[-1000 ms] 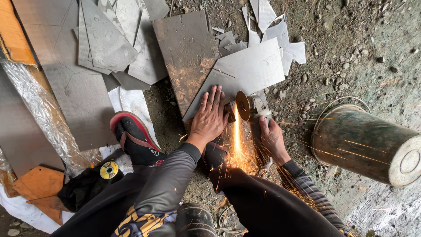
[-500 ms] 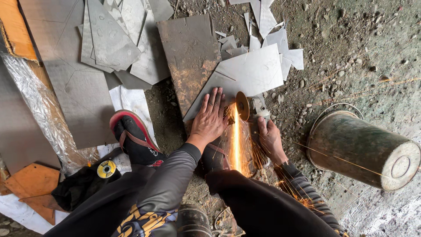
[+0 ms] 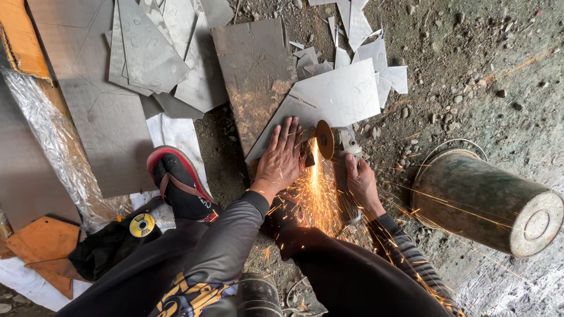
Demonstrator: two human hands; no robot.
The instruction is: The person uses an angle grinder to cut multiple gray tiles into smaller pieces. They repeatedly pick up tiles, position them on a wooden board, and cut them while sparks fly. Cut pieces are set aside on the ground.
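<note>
My left hand point(image 3: 281, 157) lies flat, fingers spread, pressing down a grey metal sheet point(image 3: 338, 97) on the ground. My right hand point(image 3: 361, 186) grips the body of an angle grinder point(image 3: 336, 143). Its disc meets the sheet's near edge just right of my left fingers, and a stream of orange sparks point(image 3: 316, 196) flies back toward my legs. My foot in a red-and-black sandal point(image 3: 178, 185) rests to the left.
A rusty steel plate point(image 3: 254, 76) and several cut grey sheets point(image 3: 150, 50) lie beyond and to the left. Offcut scraps point(image 3: 369, 47) sit behind the sheet. A metal drum point(image 3: 487, 202) lies on its side at right. A spare yellow disc point(image 3: 142, 225) rests at left.
The grinder and both hands stay in nearly the same place while sparks keep flying. The spark stream has spread lower and wider toward my legs.
</note>
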